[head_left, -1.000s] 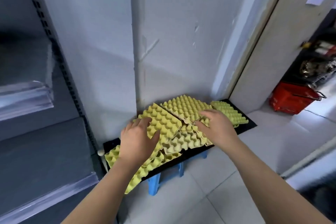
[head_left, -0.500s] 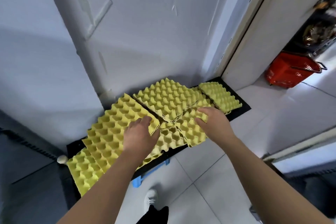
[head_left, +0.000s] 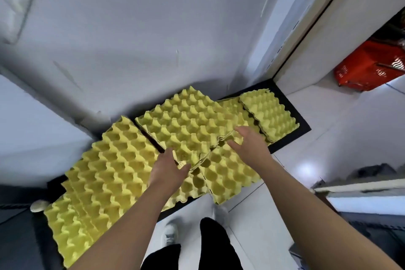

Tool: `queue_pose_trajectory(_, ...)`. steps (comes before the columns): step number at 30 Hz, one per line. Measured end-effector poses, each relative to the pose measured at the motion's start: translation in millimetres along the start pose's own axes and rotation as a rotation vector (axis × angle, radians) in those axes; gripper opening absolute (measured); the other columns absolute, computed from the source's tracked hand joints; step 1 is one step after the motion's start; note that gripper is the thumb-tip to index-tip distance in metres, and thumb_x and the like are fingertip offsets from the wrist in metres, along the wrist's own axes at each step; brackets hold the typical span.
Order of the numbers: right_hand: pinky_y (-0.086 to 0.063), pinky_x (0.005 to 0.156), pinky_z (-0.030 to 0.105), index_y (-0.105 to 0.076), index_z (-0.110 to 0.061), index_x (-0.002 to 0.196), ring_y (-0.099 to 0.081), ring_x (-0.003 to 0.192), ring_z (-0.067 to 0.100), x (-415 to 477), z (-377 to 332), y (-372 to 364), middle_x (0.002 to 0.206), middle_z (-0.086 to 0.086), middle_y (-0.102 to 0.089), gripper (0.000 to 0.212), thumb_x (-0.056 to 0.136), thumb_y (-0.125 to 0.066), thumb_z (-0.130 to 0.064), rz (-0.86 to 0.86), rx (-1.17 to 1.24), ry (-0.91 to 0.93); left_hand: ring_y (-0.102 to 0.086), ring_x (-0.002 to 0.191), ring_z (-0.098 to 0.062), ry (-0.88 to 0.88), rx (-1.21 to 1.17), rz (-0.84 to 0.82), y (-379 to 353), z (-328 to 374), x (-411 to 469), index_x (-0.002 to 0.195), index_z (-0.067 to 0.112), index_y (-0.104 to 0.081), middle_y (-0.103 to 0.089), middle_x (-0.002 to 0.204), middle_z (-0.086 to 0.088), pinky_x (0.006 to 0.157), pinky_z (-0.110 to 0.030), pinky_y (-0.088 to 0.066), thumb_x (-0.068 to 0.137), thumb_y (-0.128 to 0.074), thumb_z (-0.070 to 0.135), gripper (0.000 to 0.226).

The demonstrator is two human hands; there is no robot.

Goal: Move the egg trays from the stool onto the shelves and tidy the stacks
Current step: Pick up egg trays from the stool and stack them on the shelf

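Several yellow egg trays lie spread over a black board (head_left: 300,125) on the stool. A middle stack (head_left: 186,120) sits against the wall, with a large left stack (head_left: 114,160) and a small right stack (head_left: 269,114) beside it. A front tray (head_left: 228,173) overhangs the board's near edge, and another tray (head_left: 65,226) hangs off at the lower left. My left hand (head_left: 168,169) grips the near corner of the middle stack, fingers tucked under it. My right hand (head_left: 249,144) holds the same stack's near right edge with curled fingers.
A grey wall stands right behind the board. A red basket (head_left: 368,68) sits on the floor past the door frame at the right. My shoe (head_left: 168,234) and dark trouser legs are on the white floor tiles below. Dark shelving (head_left: 13,237) shows at the lower left.
The view has tilted down and come closer to the trays. My left hand has left the left stack and my right hand the front tray; both now hold the middle stack's near edge.
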State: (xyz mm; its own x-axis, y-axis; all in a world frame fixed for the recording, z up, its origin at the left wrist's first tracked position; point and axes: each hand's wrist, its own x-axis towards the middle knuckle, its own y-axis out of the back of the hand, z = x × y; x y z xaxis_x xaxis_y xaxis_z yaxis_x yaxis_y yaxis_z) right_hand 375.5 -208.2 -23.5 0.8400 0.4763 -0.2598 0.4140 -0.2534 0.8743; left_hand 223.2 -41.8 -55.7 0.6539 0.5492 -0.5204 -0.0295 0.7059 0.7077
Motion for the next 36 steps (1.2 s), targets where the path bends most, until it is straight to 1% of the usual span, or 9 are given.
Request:
queue_pose_trajectory(5, -0.034, 0.104, 0.034, -0.039, -0.014, 0.142, -0.037, 0.133, 0.022, 70.8, 29.5, -9.3, 0.147, 0.007, -0.039, 0.061, 0.09, -0.058, -0.039, -0.136, -0.045, 0.064, -0.044, 0.128, -0.035, 0.179, -0.051, -0.012, -28.2, 20.3, 31.5, 0.151, 0.016, -0.011, -0.028, 0.15, -0.016, 0.096, -0.047, -0.047, 0.084, -0.066, 0.048, 0.093)
queue_pose_trajectory(10, -0.028, 0.11, 0.04, -0.021, -0.02, 0.15, -0.022, 0.142, 0.024, 119.2, 58.5, -23.3, 0.156, 0.008, -0.019, 0.077, 0.087, -0.059, -0.046, -0.315, -0.128, 0.1, -0.043, 0.129, -0.04, 0.356, -0.188, 0.06, -53.9, 39.2, 42.7, 0.152, 0.022, -0.002, -0.019, 0.153, -0.017, 0.093, -0.048, -0.047, 0.078, -0.074, 0.045, 0.106)
queue_pose_trajectory(13, -0.025, 0.112, 0.045, -0.012, -0.029, 0.151, -0.02, 0.143, 0.028, 141.2, 69.2, -31.2, 0.159, 0.007, -0.009, 0.089, 0.082, -0.065, -0.049, -0.394, -0.143, 0.078, -0.045, 0.127, -0.04, 0.425, -0.233, 0.106, -66.3, 45.4, 46.6, 0.153, 0.023, 0.004, -0.018, 0.153, -0.017, 0.092, -0.049, -0.047, 0.076, -0.075, 0.047, 0.112)
queue_pose_trajectory(17, -0.021, 0.115, 0.049, -0.006, -0.031, 0.151, -0.015, 0.145, 0.028, 166.3, 80.6, -41.5, 0.159, 0.005, -0.004, 0.101, 0.077, -0.071, -0.049, -0.502, -0.065, 0.03, -0.043, 0.13, -0.04, 0.483, -0.264, 0.161, -76.7, 51.2, 49.4, 0.152, 0.019, 0.01, -0.013, 0.157, -0.017, 0.099, -0.05, -0.043, 0.075, -0.076, 0.047, 0.12)
queue_pose_trajectory(20, -0.021, 0.115, 0.047, -0.008, -0.026, 0.152, -0.016, 0.144, 0.027, 177.9, 84.5, -47.7, 0.159, 0.005, -0.009, 0.105, 0.074, -0.075, -0.045, -0.519, -0.035, 0.024, -0.036, 0.136, -0.037, 0.504, -0.302, 0.203, -81.3, 53.2, 48.9, 0.152, 0.012, 0.012, -0.012, 0.158, -0.016, 0.106, -0.047, -0.036, 0.074, -0.077, 0.046, 0.122)
queue_pose_trajectory(23, -0.025, 0.115, 0.047, -0.015, -0.021, 0.151, -0.022, 0.142, 0.027, 182.4, 84.8, -47.9, 0.157, 0.007, -0.018, 0.099, 0.075, -0.076, -0.039, -0.479, 0.021, 0.032, -0.024, 0.143, -0.032, 0.488, -0.256, 0.259, -81.3, 56.7, 48.9, 0.152, 0.009, 0.006, -0.018, 0.157, -0.016, 0.114, -0.042, -0.025, 0.074, -0.075, 0.049, 0.12)
queue_pose_trajectory(28, -0.029, 0.113, 0.045, -0.027, -0.019, 0.148, -0.03, 0.139, 0.026, 182.2, 86.2, -41.6, 0.153, 0.007, -0.028, 0.087, 0.078, -0.074, -0.039, -0.405, 0.08, 0.093, -0.022, 0.143, -0.027, 0.48, -0.177, 0.346, -73.5, 65.5, 50.4, 0.153, 0.007, 0.001, -0.026, 0.156, -0.012, 0.118, -0.036, -0.013, 0.078, -0.072, 0.05, 0.113)
queue_pose_trajectory(32, -0.033, 0.108, 0.037, -0.036, -0.014, 0.144, -0.039, 0.132, 0.023, 184.5, 78.6, -31.2, 0.147, 0.007, -0.035, 0.077, 0.08, -0.073, -0.035, -0.339, 0.128, 0.143, -0.027, 0.141, -0.027, 0.457, -0.183, 0.408, -61.3, 71.6, 50.5, 0.153, 0.009, -0.005, -0.033, 0.153, -0.009, 0.118, -0.037, -0.017, 0.078, -0.072, 0.049, 0.108)
queue_pose_trajectory(36, -0.034, 0.11, 0.04, -0.044, -0.008, 0.139, -0.042, 0.129, 0.024, 182.6, 68.2, -17.4, 0.142, 0.008, -0.041, 0.07, 0.08, -0.073, -0.034, -0.283, 0.169, 0.18, -0.039, 0.131, -0.031, 0.436, -0.202, 0.451, -46.5, 71.4, 48.8, 0.152, 0.016, -0.016, -0.046, 0.144, -0.008, 0.111, -0.043, -0.031, 0.076, -0.073, 0.051, 0.102)
